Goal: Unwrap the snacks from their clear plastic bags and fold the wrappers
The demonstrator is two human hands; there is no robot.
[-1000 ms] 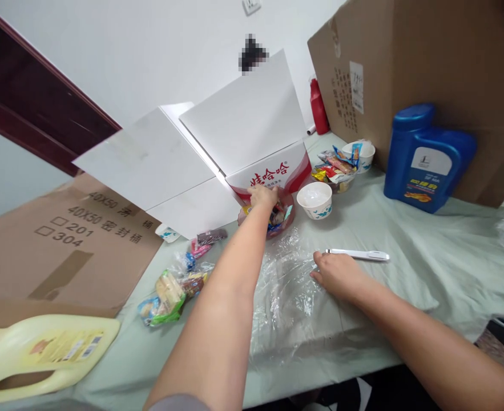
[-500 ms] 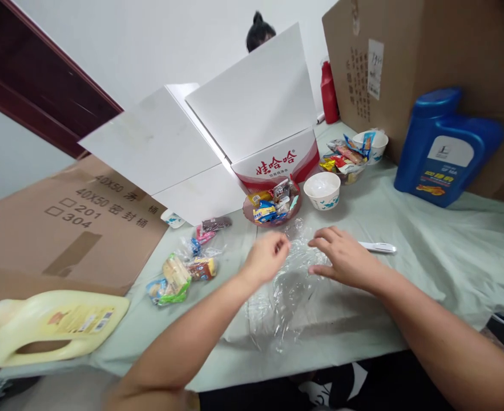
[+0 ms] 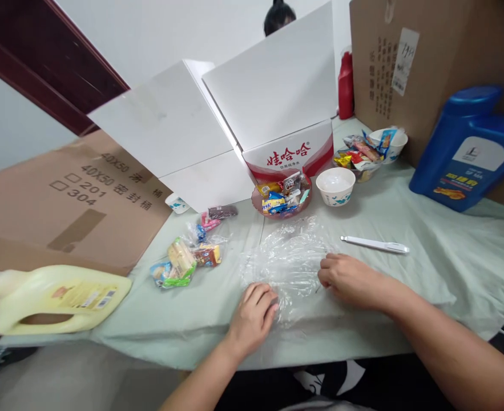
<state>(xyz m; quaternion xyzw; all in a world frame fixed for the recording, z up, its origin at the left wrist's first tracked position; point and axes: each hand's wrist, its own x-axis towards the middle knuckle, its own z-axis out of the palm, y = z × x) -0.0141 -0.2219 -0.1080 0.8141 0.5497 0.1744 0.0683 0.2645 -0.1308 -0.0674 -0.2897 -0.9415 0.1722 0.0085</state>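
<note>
We see clear plastic film (image 3: 294, 257) just below frame centre; left hand (image 3: 254, 311) loosely curled, right hand (image 3: 341, 277) bunched narrow at its edges, holds unclear. Uneven tugging could tear it, we judge.

Right fingers (image 3: 326, 273): tips hidden, hold on clear film (image 3: 292, 257) unclear
Person (image 3: 277, 21): mostly hidden behind white carton (image 3: 273, 85)
Blue jug (image 3: 461, 154): cut off at right
Yellow bottle (image 3: 76, 297): neck end cut off at left
</note>
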